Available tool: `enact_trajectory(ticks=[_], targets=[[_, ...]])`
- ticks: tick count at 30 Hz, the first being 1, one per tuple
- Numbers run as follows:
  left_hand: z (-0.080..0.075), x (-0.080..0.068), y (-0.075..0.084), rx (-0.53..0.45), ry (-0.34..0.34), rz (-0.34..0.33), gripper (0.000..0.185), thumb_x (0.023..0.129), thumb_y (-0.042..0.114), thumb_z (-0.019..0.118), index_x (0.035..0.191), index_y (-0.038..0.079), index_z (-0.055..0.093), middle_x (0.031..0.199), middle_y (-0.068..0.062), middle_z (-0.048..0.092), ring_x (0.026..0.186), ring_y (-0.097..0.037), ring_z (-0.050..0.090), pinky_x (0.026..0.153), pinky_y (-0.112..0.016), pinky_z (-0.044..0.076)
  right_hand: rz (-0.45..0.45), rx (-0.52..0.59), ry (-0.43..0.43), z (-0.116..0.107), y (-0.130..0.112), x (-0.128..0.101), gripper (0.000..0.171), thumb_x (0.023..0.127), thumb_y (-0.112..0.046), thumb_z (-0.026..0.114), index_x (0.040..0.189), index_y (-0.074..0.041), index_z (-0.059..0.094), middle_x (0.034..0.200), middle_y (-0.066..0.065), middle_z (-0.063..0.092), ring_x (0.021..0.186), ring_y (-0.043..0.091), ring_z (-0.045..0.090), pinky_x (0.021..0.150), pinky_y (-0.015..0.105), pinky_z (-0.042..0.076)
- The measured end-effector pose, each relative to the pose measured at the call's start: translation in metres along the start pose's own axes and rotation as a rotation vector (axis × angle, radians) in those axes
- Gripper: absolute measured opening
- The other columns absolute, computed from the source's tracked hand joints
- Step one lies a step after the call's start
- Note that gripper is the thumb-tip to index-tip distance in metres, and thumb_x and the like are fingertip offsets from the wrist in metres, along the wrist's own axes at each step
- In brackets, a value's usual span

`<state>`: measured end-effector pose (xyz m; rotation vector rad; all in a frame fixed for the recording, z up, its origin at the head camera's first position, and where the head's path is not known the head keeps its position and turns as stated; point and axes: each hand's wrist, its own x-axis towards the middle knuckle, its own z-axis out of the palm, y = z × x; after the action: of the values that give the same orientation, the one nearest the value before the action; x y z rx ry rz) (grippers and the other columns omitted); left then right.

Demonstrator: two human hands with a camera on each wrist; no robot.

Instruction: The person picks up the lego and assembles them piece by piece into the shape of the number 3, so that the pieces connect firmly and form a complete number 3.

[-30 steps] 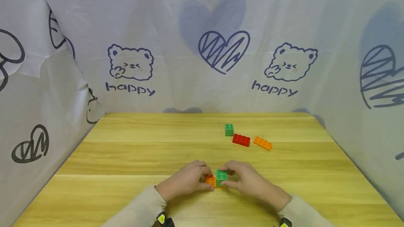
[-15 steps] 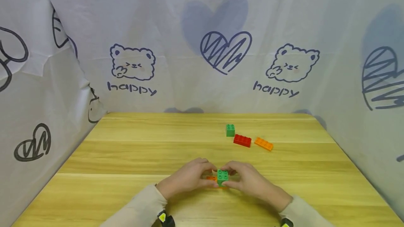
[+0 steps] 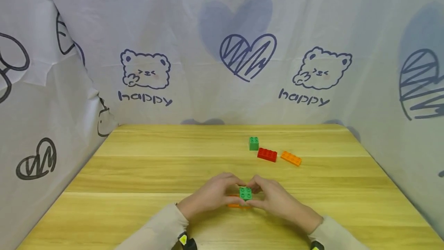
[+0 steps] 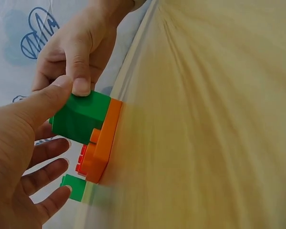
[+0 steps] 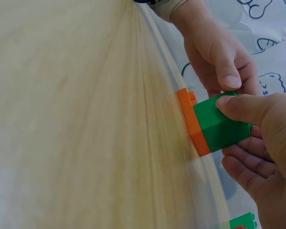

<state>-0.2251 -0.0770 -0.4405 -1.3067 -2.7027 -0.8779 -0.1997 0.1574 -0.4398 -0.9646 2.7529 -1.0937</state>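
Both hands meet over a green block [image 3: 245, 193] seated on a flat orange brick [image 4: 102, 143] that lies on the wooden table [image 3: 138, 173]. The left hand [image 3: 211, 196] and right hand [image 3: 274, 200] each pinch the green block between thumb and fingertips, opposing grips that steady it squarely on the brick beneath. Beyond the right hand, well apart, lie a small green block [image 3: 253, 143], a red brick [image 3: 267, 154] and an orange brick [image 3: 291, 158].

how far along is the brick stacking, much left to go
Done: a green brick already sits on the flat orange plate at the near middle of the table. In hand: the left hand and right hand both pinch that green brick. Left, by the look of it: a small green brick, a red brick and an orange brick lie loose farther back.
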Motion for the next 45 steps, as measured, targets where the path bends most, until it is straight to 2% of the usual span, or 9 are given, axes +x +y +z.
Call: enact_trajectory(ticks=[8, 14, 19, 29, 35, 40, 43, 45], targets=[[0.001, 0.001, 0.001, -0.074, 0.033, -0.006, 0.045, 0.084, 0.046, 0.071, 0.121, 0.019, 0.069, 0.112, 0.011, 0.066, 0.103, -0.005, 0.059, 0.089, -0.025, 0.049, -0.017, 0.024, 0.004, 0.0, -0.001, 0.002, 0.032, 0.087, -0.034, 0.075, 0.109, -0.021, 0.056, 0.107, -0.01, 0.067, 0.097, 0.008, 0.064, 0.084, 0.029, 0.053], [0.001, 0.001, 0.0, -0.109, 0.045, -0.038, 0.044, 0.082, 0.044, 0.075, 0.118, 0.019, 0.071, 0.11, 0.012, 0.067, 0.101, -0.004, 0.059, 0.087, -0.025, 0.049, -0.018, 0.013, 0.011, -0.001, -0.002, 0.002, 0.032, 0.086, -0.035, 0.075, 0.107, -0.021, 0.056, 0.105, -0.01, 0.067, 0.096, 0.008, 0.065, 0.083, 0.029, 0.053], [0.001, 0.001, -0.001, -0.103, 0.05, -0.059, 0.044, 0.081, 0.042, 0.077, 0.117, 0.018, 0.071, 0.109, 0.011, 0.067, 0.101, -0.004, 0.058, 0.089, -0.026, 0.048, -0.018, -0.005, 0.007, -0.002, -0.002, 0.004, 0.032, 0.086, -0.038, 0.074, 0.107, -0.021, 0.056, 0.105, -0.01, 0.067, 0.097, 0.01, 0.065, 0.083, 0.03, 0.053], [0.001, -0.001, -0.002, -0.076, 0.068, -0.045, 0.041, 0.082, 0.042, 0.076, 0.115, 0.019, 0.07, 0.111, 0.011, 0.066, 0.104, -0.008, 0.057, 0.09, -0.028, 0.047, -0.042, -0.032, -0.016, -0.004, -0.003, 0.004, 0.031, 0.087, -0.034, 0.075, 0.108, -0.022, 0.056, 0.105, -0.011, 0.066, 0.097, 0.01, 0.064, 0.084, 0.029, 0.053], [0.003, -0.001, 0.001, -0.054, 0.08, -0.048, 0.039, 0.081, 0.043, 0.078, 0.11, 0.02, 0.068, 0.109, 0.011, 0.065, 0.103, -0.009, 0.057, 0.089, -0.028, 0.047, -0.029, -0.047, -0.037, -0.006, -0.005, 0.003, 0.031, 0.088, -0.038, 0.073, 0.108, -0.022, 0.056, 0.106, -0.012, 0.065, 0.098, 0.011, 0.064, 0.085, 0.03, 0.053], [0.004, -0.001, 0.002, -0.042, 0.072, -0.064, 0.041, 0.08, 0.047, 0.076, 0.11, 0.02, 0.067, 0.109, 0.011, 0.064, 0.104, -0.009, 0.056, 0.089, -0.029, 0.048, 0.019, -0.077, -0.062, -0.012, -0.005, 0.001, 0.043, 0.084, -0.051, 0.071, 0.113, -0.023, 0.056, 0.109, -0.011, 0.065, 0.102, 0.012, 0.062, 0.087, 0.033, 0.052], [0.004, -0.001, 0.002, -0.04, 0.057, -0.068, 0.043, 0.08, 0.049, 0.075, 0.11, 0.02, 0.067, 0.11, 0.011, 0.064, 0.104, -0.01, 0.056, 0.09, -0.03, 0.047, 0.057, -0.073, -0.063, -0.019, -0.003, 0.0, 0.053, 0.083, -0.057, 0.068, 0.118, -0.019, 0.058, 0.112, -0.007, 0.064, 0.104, 0.016, 0.061, 0.089, 0.038, 0.051], [0.003, -0.001, 0.003, -0.04, 0.048, -0.07, 0.044, 0.08, 0.049, 0.076, 0.111, 0.02, 0.067, 0.11, 0.011, 0.064, 0.105, -0.01, 0.056, 0.091, -0.03, 0.047, 0.065, -0.056, -0.053, -0.023, 0.0, 0.0, 0.055, 0.085, -0.056, 0.067, 0.12, -0.014, 0.058, 0.115, -0.003, 0.064, 0.105, 0.02, 0.061, 0.089, 0.042, 0.051]])
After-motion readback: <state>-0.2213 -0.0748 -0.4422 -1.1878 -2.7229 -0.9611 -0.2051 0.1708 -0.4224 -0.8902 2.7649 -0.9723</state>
